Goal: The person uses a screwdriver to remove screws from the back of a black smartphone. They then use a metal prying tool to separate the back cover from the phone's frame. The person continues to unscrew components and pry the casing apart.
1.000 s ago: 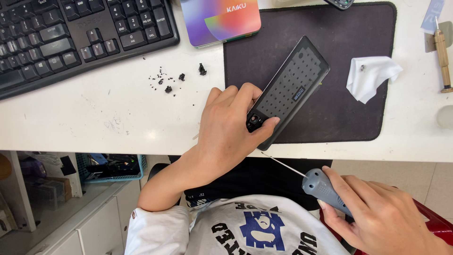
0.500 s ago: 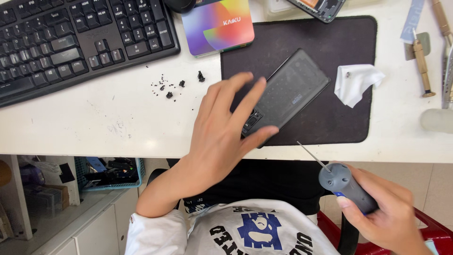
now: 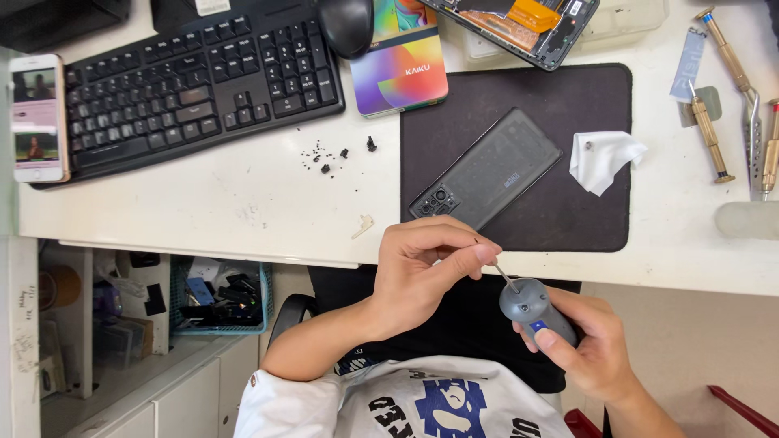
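Observation:
A dark phone (image 3: 487,170) lies back-up, camera end toward me, on a black mat (image 3: 584,122). My left hand (image 3: 426,268) is off it, in front of the table edge, with thumb and forefinger pinching the thin bit of a grey electric screwdriver (image 3: 531,308). My right hand (image 3: 588,349) grips the screwdriver's body, thumb on its blue button. Several tiny black screws (image 3: 337,154) lie on the white table (image 3: 203,211) left of the mat.
A black keyboard (image 3: 187,89), a white phone (image 3: 36,118), a mouse (image 3: 345,24) and a colourful box (image 3: 402,69) sit at the back. A white cloth (image 3: 604,158) lies on the mat; hand screwdrivers (image 3: 714,122) at right. An opened device (image 3: 519,24) rests at the top.
My left hand let go of the dark phone and pulled back to the screwdriver's bit. The phone now lies flat on the mat. My right hand raised the screwdriver slightly toward the left.

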